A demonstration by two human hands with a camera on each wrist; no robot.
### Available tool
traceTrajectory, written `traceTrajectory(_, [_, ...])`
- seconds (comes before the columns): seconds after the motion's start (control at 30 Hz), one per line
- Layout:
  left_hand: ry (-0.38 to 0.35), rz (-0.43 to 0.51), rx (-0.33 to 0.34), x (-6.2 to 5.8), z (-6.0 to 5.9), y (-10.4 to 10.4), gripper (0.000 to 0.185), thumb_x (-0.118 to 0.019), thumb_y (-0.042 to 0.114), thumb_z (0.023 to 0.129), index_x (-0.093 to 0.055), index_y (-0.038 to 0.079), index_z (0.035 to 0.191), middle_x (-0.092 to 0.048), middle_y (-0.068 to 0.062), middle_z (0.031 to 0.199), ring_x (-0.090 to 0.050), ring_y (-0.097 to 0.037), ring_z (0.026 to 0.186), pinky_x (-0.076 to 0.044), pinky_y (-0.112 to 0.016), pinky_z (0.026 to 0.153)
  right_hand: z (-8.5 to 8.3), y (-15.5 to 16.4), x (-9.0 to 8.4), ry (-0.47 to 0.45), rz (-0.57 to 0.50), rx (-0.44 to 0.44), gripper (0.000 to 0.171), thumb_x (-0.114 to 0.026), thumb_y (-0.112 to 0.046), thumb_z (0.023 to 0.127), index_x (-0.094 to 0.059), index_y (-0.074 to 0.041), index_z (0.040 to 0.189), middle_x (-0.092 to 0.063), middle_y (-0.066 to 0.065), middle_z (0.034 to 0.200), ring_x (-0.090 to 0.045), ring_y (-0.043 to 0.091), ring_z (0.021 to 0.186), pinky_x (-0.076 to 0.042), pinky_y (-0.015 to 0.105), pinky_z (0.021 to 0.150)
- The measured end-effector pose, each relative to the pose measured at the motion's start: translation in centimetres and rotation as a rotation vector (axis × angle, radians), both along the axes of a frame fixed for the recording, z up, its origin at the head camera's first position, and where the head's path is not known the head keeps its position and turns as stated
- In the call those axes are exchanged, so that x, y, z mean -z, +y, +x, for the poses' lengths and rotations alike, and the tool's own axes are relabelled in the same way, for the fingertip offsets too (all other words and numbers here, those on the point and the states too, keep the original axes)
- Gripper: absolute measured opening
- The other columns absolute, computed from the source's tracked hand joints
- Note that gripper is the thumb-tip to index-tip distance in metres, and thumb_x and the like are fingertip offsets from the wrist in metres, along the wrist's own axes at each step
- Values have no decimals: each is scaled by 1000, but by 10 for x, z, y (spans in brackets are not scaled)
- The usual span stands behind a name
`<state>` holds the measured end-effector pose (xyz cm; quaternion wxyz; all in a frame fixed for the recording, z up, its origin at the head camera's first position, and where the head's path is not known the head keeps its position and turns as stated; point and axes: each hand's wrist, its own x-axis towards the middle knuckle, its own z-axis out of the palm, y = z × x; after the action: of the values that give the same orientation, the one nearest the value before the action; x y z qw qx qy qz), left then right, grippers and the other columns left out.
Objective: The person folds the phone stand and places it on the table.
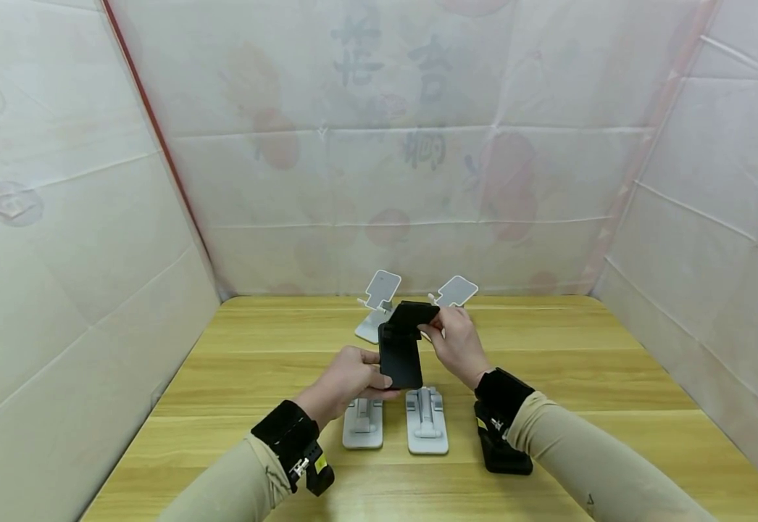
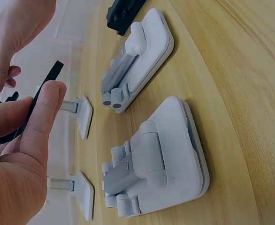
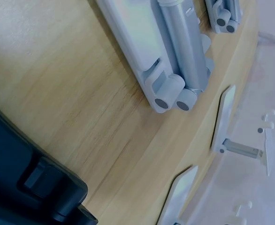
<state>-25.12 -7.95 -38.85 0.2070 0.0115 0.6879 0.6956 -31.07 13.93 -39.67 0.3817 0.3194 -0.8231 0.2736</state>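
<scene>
Both hands hold a black folding phone stand (image 1: 401, 355) up over the table, its upper plate tilted away from its base. My left hand (image 1: 351, 375) pinches the base at its lower left edge, thumb in front. At the upper right, my right hand (image 1: 455, 341) pinches the edge of the tilted plate between thumb and fingers. In the left wrist view the base shows edge-on as a thin dark strip between the left thumb and fingers. Below the hands lie two folded white phone stands, a left one (image 2: 172, 159) and a right one (image 2: 149, 47).
Two white stands stand unfolded at the back, one at left (image 1: 382, 290) and one at right (image 1: 457, 291), partly behind the right hand. A second black stand (image 1: 508, 453) lies folded beneath the right wrist. Pale sheeting (image 1: 379, 181) encloses the wooden table (image 1: 255, 348) behind and at the sides.
</scene>
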Motion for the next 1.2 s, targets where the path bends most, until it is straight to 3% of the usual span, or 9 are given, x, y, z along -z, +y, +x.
traceTrajectory(0.17, [8, -2, 10, 0, -1, 1, 58, -62, -13, 91, -43, -15, 146, -64, -30, 125, -74, -34, 101, -64, -37, 84, -1, 1, 0, 30, 7, -4, 25, -83, 0, 81, -58, -4, 83, -60, 6, 73, -56, 23, 67, -50, 49, 80])
traceTrajectory(0.4, [8, 21, 12, 3, -1, 2, 65, -61, -17, 90, -35, -17, 149, -54, -36, 136, -72, -37, 103, -64, -38, 84, -1, 3, 2, 37, 20, -7, 26, -82, 1, 82, -57, -3, 83, -59, 5, 73, -55, 25, 69, -49, 52, 83])
traceTrajectory(0.67, [9, 22, 21, 3, 1, 3, 63, -62, -16, 90, -37, -17, 148, -60, -34, 130, -73, -37, 101, -64, -38, 83, 2, 6, 3, 57, 40, -6, 26, -82, 2, 82, -56, -3, 84, -56, 4, 73, -55, 27, 72, -48, 54, 88])
traceTrajectory(1.2, [-5, -1, -28, 2, 1, -2, 67, -62, -16, 90, -33, -16, 150, -46, -40, 143, -72, -39, 103, -64, -40, 83, 3, 7, 1, 16, 44, -42, 26, -83, -2, 82, -59, -5, 88, -59, 2, 72, -51, 20, 64, -43, 47, 81])
